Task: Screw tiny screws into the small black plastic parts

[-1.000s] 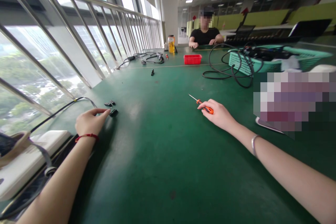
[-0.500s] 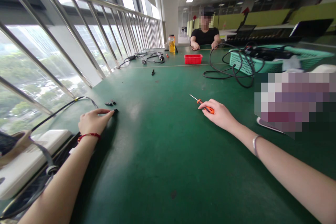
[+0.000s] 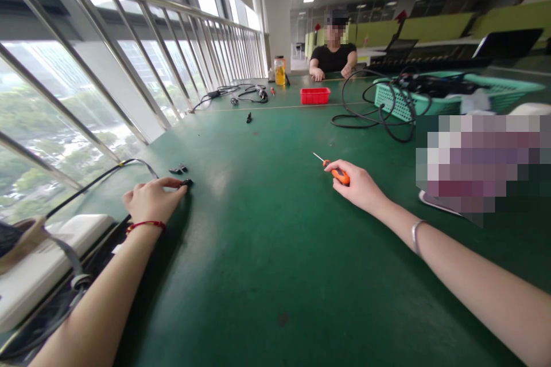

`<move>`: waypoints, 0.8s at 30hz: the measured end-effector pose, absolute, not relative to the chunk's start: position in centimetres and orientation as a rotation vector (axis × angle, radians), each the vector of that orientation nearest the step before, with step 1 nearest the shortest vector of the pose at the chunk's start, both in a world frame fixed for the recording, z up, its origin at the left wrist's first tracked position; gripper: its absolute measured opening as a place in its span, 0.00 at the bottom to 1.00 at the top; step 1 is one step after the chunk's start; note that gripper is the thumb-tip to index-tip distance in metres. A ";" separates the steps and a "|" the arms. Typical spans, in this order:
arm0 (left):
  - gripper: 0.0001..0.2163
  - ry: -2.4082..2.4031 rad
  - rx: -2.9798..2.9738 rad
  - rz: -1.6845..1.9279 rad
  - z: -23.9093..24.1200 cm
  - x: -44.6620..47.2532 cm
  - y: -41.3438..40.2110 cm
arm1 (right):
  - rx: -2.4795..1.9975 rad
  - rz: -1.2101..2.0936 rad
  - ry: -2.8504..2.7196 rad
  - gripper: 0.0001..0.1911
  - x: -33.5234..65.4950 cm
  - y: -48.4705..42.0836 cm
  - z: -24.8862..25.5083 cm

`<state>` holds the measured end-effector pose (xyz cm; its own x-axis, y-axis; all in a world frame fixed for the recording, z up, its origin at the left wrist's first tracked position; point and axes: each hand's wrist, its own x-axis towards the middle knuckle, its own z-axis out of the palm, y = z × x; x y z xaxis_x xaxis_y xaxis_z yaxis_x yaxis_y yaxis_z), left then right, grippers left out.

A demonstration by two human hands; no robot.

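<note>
My right hand (image 3: 355,179) is wrapped round the orange-and-black handle of a screwdriver (image 3: 341,175), whose thin metal shaft points up and to the left. At the left of the green table (image 3: 258,229), my left hand (image 3: 154,199) pinches a small black part (image 3: 186,183) between thumb and fingers, on or just above the tabletop. Its exact kind is too small to make out. Just beyond my left fingertips lie more small black pieces (image 3: 178,170). Another small black piece (image 3: 249,118) rests farther off near the middle.
A red bin (image 3: 315,96) and a jar (image 3: 279,71) stand toward the far end, where a person in black (image 3: 333,59) sits. Black cables (image 3: 374,121) loop beside a green basket (image 3: 394,100) at right. A white box-like object (image 3: 81,232) lies at left, along the metal railing (image 3: 129,17).
The left fingers have shifted slightly on the small black part, and more of it shows. The screwdriver has turned a little in my right hand. The camera view moved slightly.
</note>
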<state>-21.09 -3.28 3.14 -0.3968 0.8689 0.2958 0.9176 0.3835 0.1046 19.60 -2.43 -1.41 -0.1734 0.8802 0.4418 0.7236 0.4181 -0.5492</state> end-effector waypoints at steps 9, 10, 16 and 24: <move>0.10 -1.862 -2.443 -0.814 1.2 -12.1 -2.6 | -1.170 0.239 -1.770 0.08 17.3 -4.6 0.1; 0.10 -1.786 -2.544 -0.853 0.9 -10.4 -2.5 | -1.156 0.219 -1.762 0.08 17.1 -4.9 0.2; 0.10 -1.562 -2.789 -0.944 0.1 -2.7 -0.9 | -1.165 0.046 -1.650 0.09 17.1 -5.6 0.4; 0.12 -1.420 -2.787 -0.812 0.0 -2.3 -0.9 | -1.131 0.057 -1.562 0.12 16.6 -5.8 0.2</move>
